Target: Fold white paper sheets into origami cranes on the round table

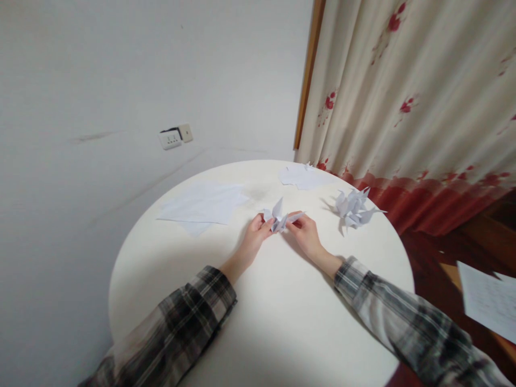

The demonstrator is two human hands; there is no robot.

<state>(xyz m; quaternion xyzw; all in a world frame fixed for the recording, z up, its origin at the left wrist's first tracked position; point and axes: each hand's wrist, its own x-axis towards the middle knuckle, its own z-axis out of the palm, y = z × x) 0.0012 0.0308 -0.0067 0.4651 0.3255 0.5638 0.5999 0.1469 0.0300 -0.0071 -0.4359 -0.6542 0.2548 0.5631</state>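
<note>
A folded white paper crane is held between my two hands, over the middle of the round white table. My left hand pinches it from the left side, thumb toward me. From the right, the fingers of my right hand are closed on its other side, near a pointed paper tip. A pile of similar paper cranes lies on the table to the right of my right hand.
Flat white paper sheets lie at the back left of the table. More paper pieces lie near the far edge. Behind stand a wall with a socket and a floral curtain. A written sheet lies beyond the table at right.
</note>
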